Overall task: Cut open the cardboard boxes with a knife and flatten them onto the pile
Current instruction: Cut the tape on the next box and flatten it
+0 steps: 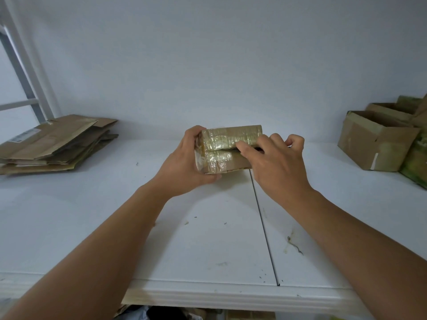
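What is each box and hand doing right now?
Small taped brown cardboard box: held up, top seam split open.
Left hand: grips the box's end.
Right hand: fingers in the seam.
Pile of flattened brown cardboard: lying flat.
Open brown cardboard box: unflattened.

A white, smudged table [208, 227] with a seam down its middle bears a pile of flattened brown cardboard [53, 144] at far left and open brown cardboard boxes [374, 139] at far right.
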